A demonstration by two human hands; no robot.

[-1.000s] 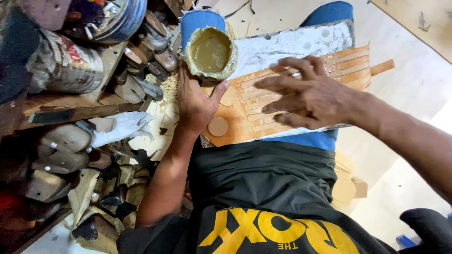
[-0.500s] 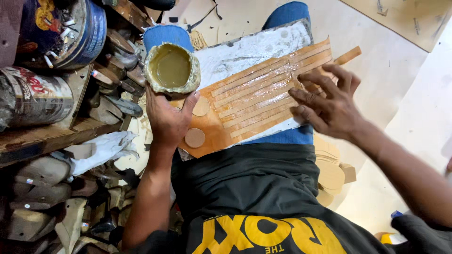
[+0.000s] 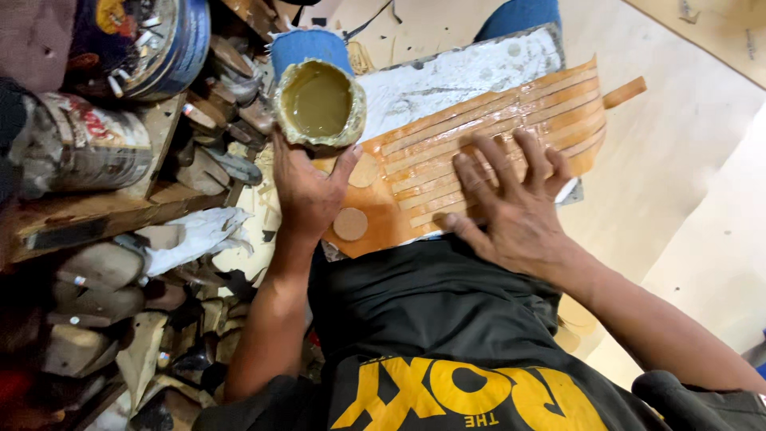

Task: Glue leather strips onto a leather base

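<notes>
My left hand (image 3: 307,191) grips a small can of olive-brown glue (image 3: 319,100) from below, at the left edge of an orange leather sheet (image 3: 487,120) cut into long glossy strips. My right hand (image 3: 511,207) lies flat on the strips, fingers spread, near the sheet's front edge. The sheet rests on a white-smeared board (image 3: 447,76) across my lap. Two small round tan discs (image 3: 351,223) lie on the leather beside my left wrist.
At the left, a wooden shelf (image 3: 96,207) holds large dented tins (image 3: 96,144), and shoe soles and scraps (image 3: 88,271) are piled below. Pale floor sheets (image 3: 686,144) lie to the right. My black shirt with yellow print (image 3: 447,335) fills the foreground.
My right hand has slid from the strips' right end back toward the middle and pressed flat. My left hand has kept hold of the glue can.
</notes>
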